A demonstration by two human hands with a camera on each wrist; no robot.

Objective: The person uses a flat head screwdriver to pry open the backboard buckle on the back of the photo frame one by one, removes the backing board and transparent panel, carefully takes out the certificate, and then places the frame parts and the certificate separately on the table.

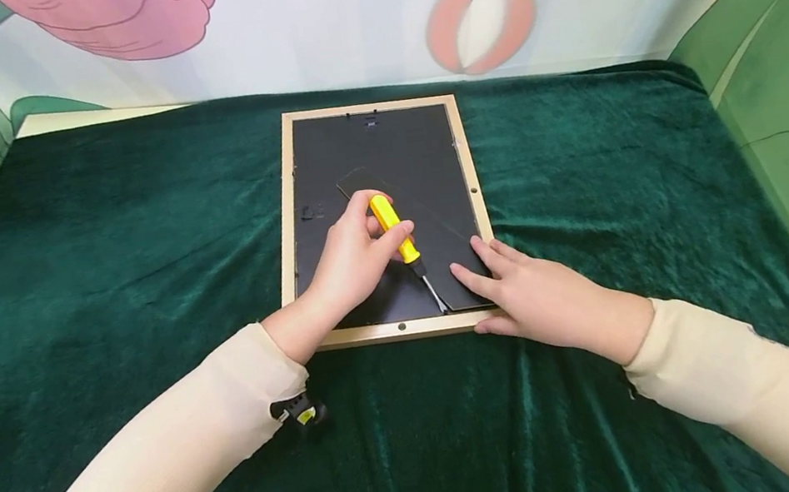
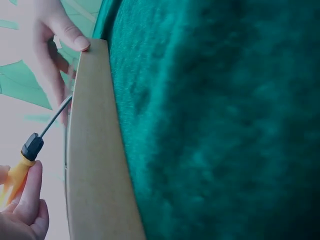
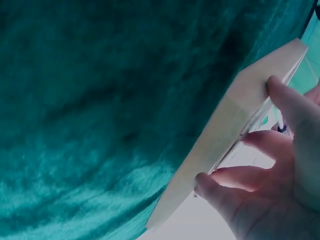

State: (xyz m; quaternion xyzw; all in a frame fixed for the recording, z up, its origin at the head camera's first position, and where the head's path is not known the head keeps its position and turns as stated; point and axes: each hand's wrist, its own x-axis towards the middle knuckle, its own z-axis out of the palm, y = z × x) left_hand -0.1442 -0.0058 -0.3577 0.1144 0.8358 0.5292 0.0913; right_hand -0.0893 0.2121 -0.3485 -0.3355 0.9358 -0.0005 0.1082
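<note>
A picture frame [image 1: 288, 244] with a pale wood border lies back side up on the table. Its black backing [image 1: 380, 143] carries a slanted black stand leg [image 1: 430, 232]. My left hand [image 1: 346, 257] holds a screwdriver-like tool [image 1: 385, 212] by its yellow handle. Its thin metal shaft, curved in the left wrist view, has its tip at the backing's near edge, beside the wood. My right hand [image 1: 545, 296] rests on the near right corner, fingers spread. The thumb [image 3: 282, 97] touches the near border, while other fingers lie on the backing and right border.
A dark green velvet cloth [image 1: 135, 232] covers the table. Small metal tabs sit along the backing's edges, and a hanger [image 1: 371, 123] is at the far end. Dark round dots mark the border. Printed curtains [image 1: 333, 27] stand behind and at both sides.
</note>
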